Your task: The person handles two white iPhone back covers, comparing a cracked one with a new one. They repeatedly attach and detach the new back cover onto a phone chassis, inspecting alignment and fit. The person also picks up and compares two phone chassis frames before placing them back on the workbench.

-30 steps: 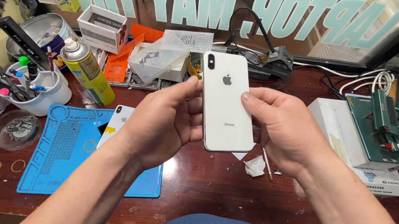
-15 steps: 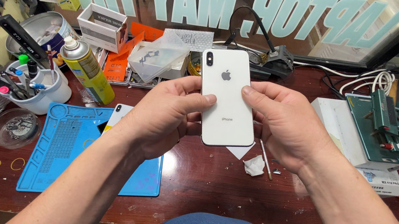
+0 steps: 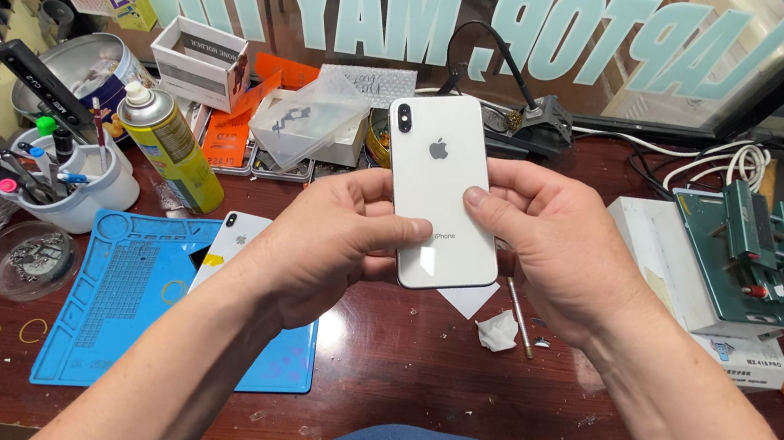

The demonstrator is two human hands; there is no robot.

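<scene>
The left hand (image 3: 334, 238) and right hand (image 3: 560, 247) both grip a white smartphone (image 3: 441, 191), back upward, above the wooden desk (image 3: 411, 384), fingers closed on its edges.

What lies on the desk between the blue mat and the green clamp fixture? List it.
In the head view: a crumpled paper scrap, a thin metal tool and a white paper triangle, below the white phone the hands hold.

phone (image 3: 441, 191) btwn hands, mat (image 3: 128, 306) left.
</scene>
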